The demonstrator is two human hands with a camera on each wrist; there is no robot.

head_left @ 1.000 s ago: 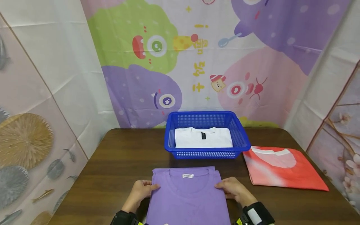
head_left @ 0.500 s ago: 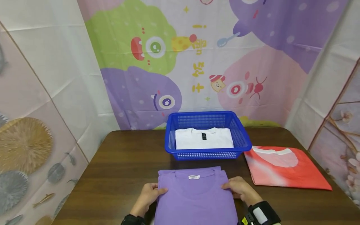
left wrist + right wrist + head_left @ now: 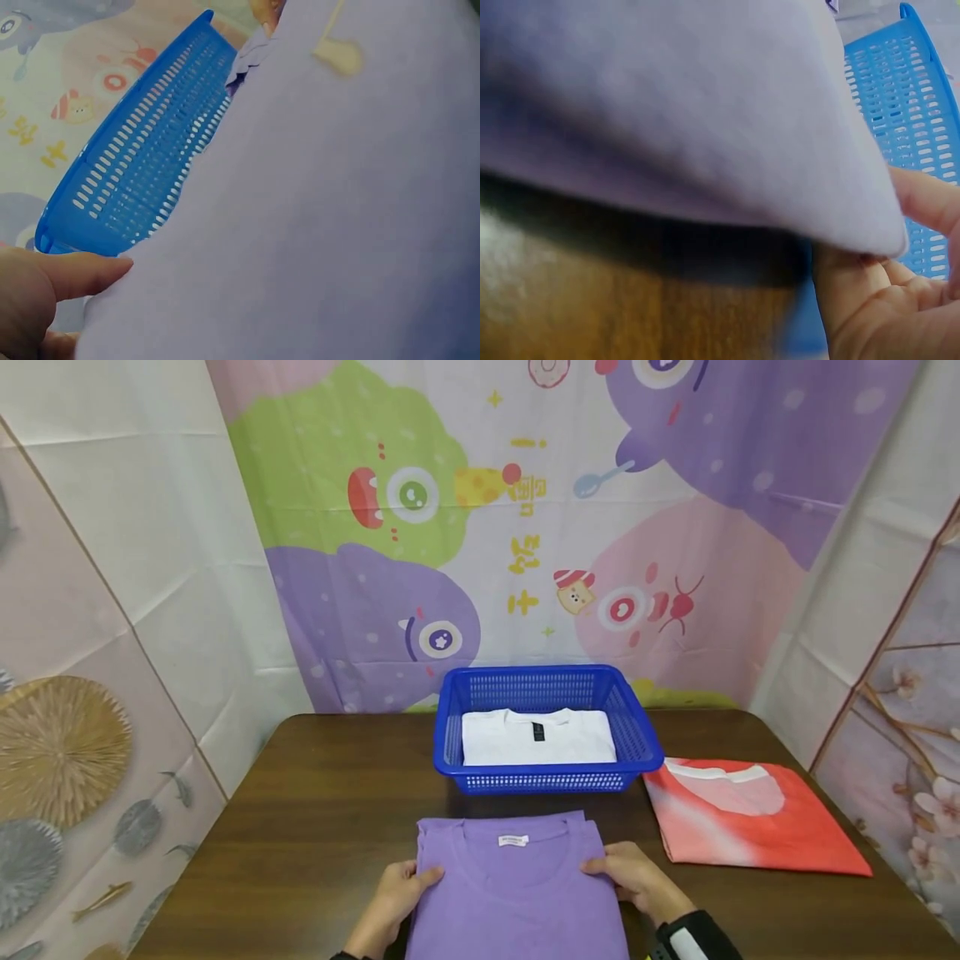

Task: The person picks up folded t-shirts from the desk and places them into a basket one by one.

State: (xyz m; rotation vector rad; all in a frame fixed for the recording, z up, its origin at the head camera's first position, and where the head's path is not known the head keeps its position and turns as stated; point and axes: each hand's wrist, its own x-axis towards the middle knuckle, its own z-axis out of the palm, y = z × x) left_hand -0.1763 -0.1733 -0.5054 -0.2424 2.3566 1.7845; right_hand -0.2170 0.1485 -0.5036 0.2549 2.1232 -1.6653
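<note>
Sitting at six o'clock, the folded purple shirt (image 3: 517, 897) is pinched, thumbs on top, by the left hand (image 3: 396, 893) at nine and right hand (image 3: 636, 875) at three, probably keeping folds flat; blur hides whether it clears the table (image 3: 315, 827). The blue basket (image 3: 547, 781) stands at twelve, a red shirt (image 3: 795, 835) at two. Since a second ago, the purple shirt has edged towards three.

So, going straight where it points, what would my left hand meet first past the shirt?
Past the folded purple shirt, your left hand would probably meet the blue plastic basket; depth is unclear.
</note>
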